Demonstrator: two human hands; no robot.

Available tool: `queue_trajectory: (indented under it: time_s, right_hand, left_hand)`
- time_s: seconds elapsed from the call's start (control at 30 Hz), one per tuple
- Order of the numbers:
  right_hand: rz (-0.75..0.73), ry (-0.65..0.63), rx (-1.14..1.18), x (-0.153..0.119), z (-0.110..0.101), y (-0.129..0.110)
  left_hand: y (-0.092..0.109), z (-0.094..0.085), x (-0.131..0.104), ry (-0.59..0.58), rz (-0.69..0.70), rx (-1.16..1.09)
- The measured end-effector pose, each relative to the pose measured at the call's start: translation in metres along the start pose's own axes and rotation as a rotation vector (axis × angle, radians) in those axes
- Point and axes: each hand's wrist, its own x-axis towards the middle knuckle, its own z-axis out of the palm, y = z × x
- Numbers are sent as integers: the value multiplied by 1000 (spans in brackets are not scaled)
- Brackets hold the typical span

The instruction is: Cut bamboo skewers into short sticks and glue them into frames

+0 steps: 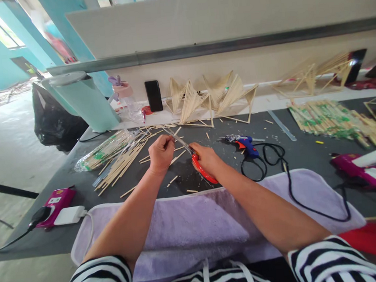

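Right hand [206,158] clamped on red-handled metal scissors [205,173], left hand [160,153] pinched together just beside them, contents unclear: we judge this trimming, next needing steady alignment.

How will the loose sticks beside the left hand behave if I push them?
The loose sticks would probably fan apart rather than slide as one, since many lie unbound at differing angles. Each looks light and fairly stiff, being thin and straight. Slender as they are, they might snap under hard bending.
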Motion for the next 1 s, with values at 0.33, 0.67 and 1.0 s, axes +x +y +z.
queue_trajectory:
  time_s: [0.33, 0.67, 1.0]
  right_hand:
    - [39, -2, -74, -3, -4, -3]
    - [18, 6, 6, -6, -2, -2]
    - [-4, 22, 19, -4, -1, -2]
  left_hand:
    - [-4, 1, 0, -118, 12, -6]
    - [2, -2, 0, -82, -37, -80]
    - [2, -1, -1, -61, -37, -43]
